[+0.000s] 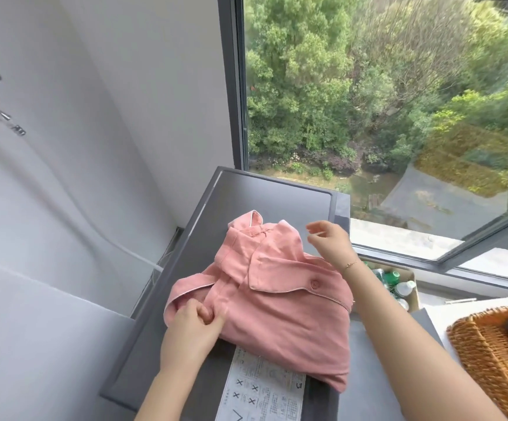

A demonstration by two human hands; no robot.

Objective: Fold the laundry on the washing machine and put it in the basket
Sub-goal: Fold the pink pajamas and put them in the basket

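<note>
1. Facing a wide window over treetops, with white walls to the left and the grey washing machine top serving as the work surface.
2. Lying across the middle of that top: the pink pyjama shirt, partly folded, collar toward the far end, one button showing on the front flap, near hem covering part of a printed instruction sticker.
3. Pinching a fold of the shirt's near-left edge with the left hand, fingers and thumb curled into the cloth.
4. Hovering the right hand over the far-right side of the shirt, just beside the collar, fingers loosely spread and holding nothing.
5. Waiting at the near right: the wicker basket, with something dark blue already inside.
6. Judging the step in hand as tucking the left side inward; doing it well probably means keeping the pinched edge taut, laying it parallel to the button line, then smoothing with the free hand before the final fold.
7. Watching the near-right corner, hanging close to the machine's edge and likely to slip off.
</note>
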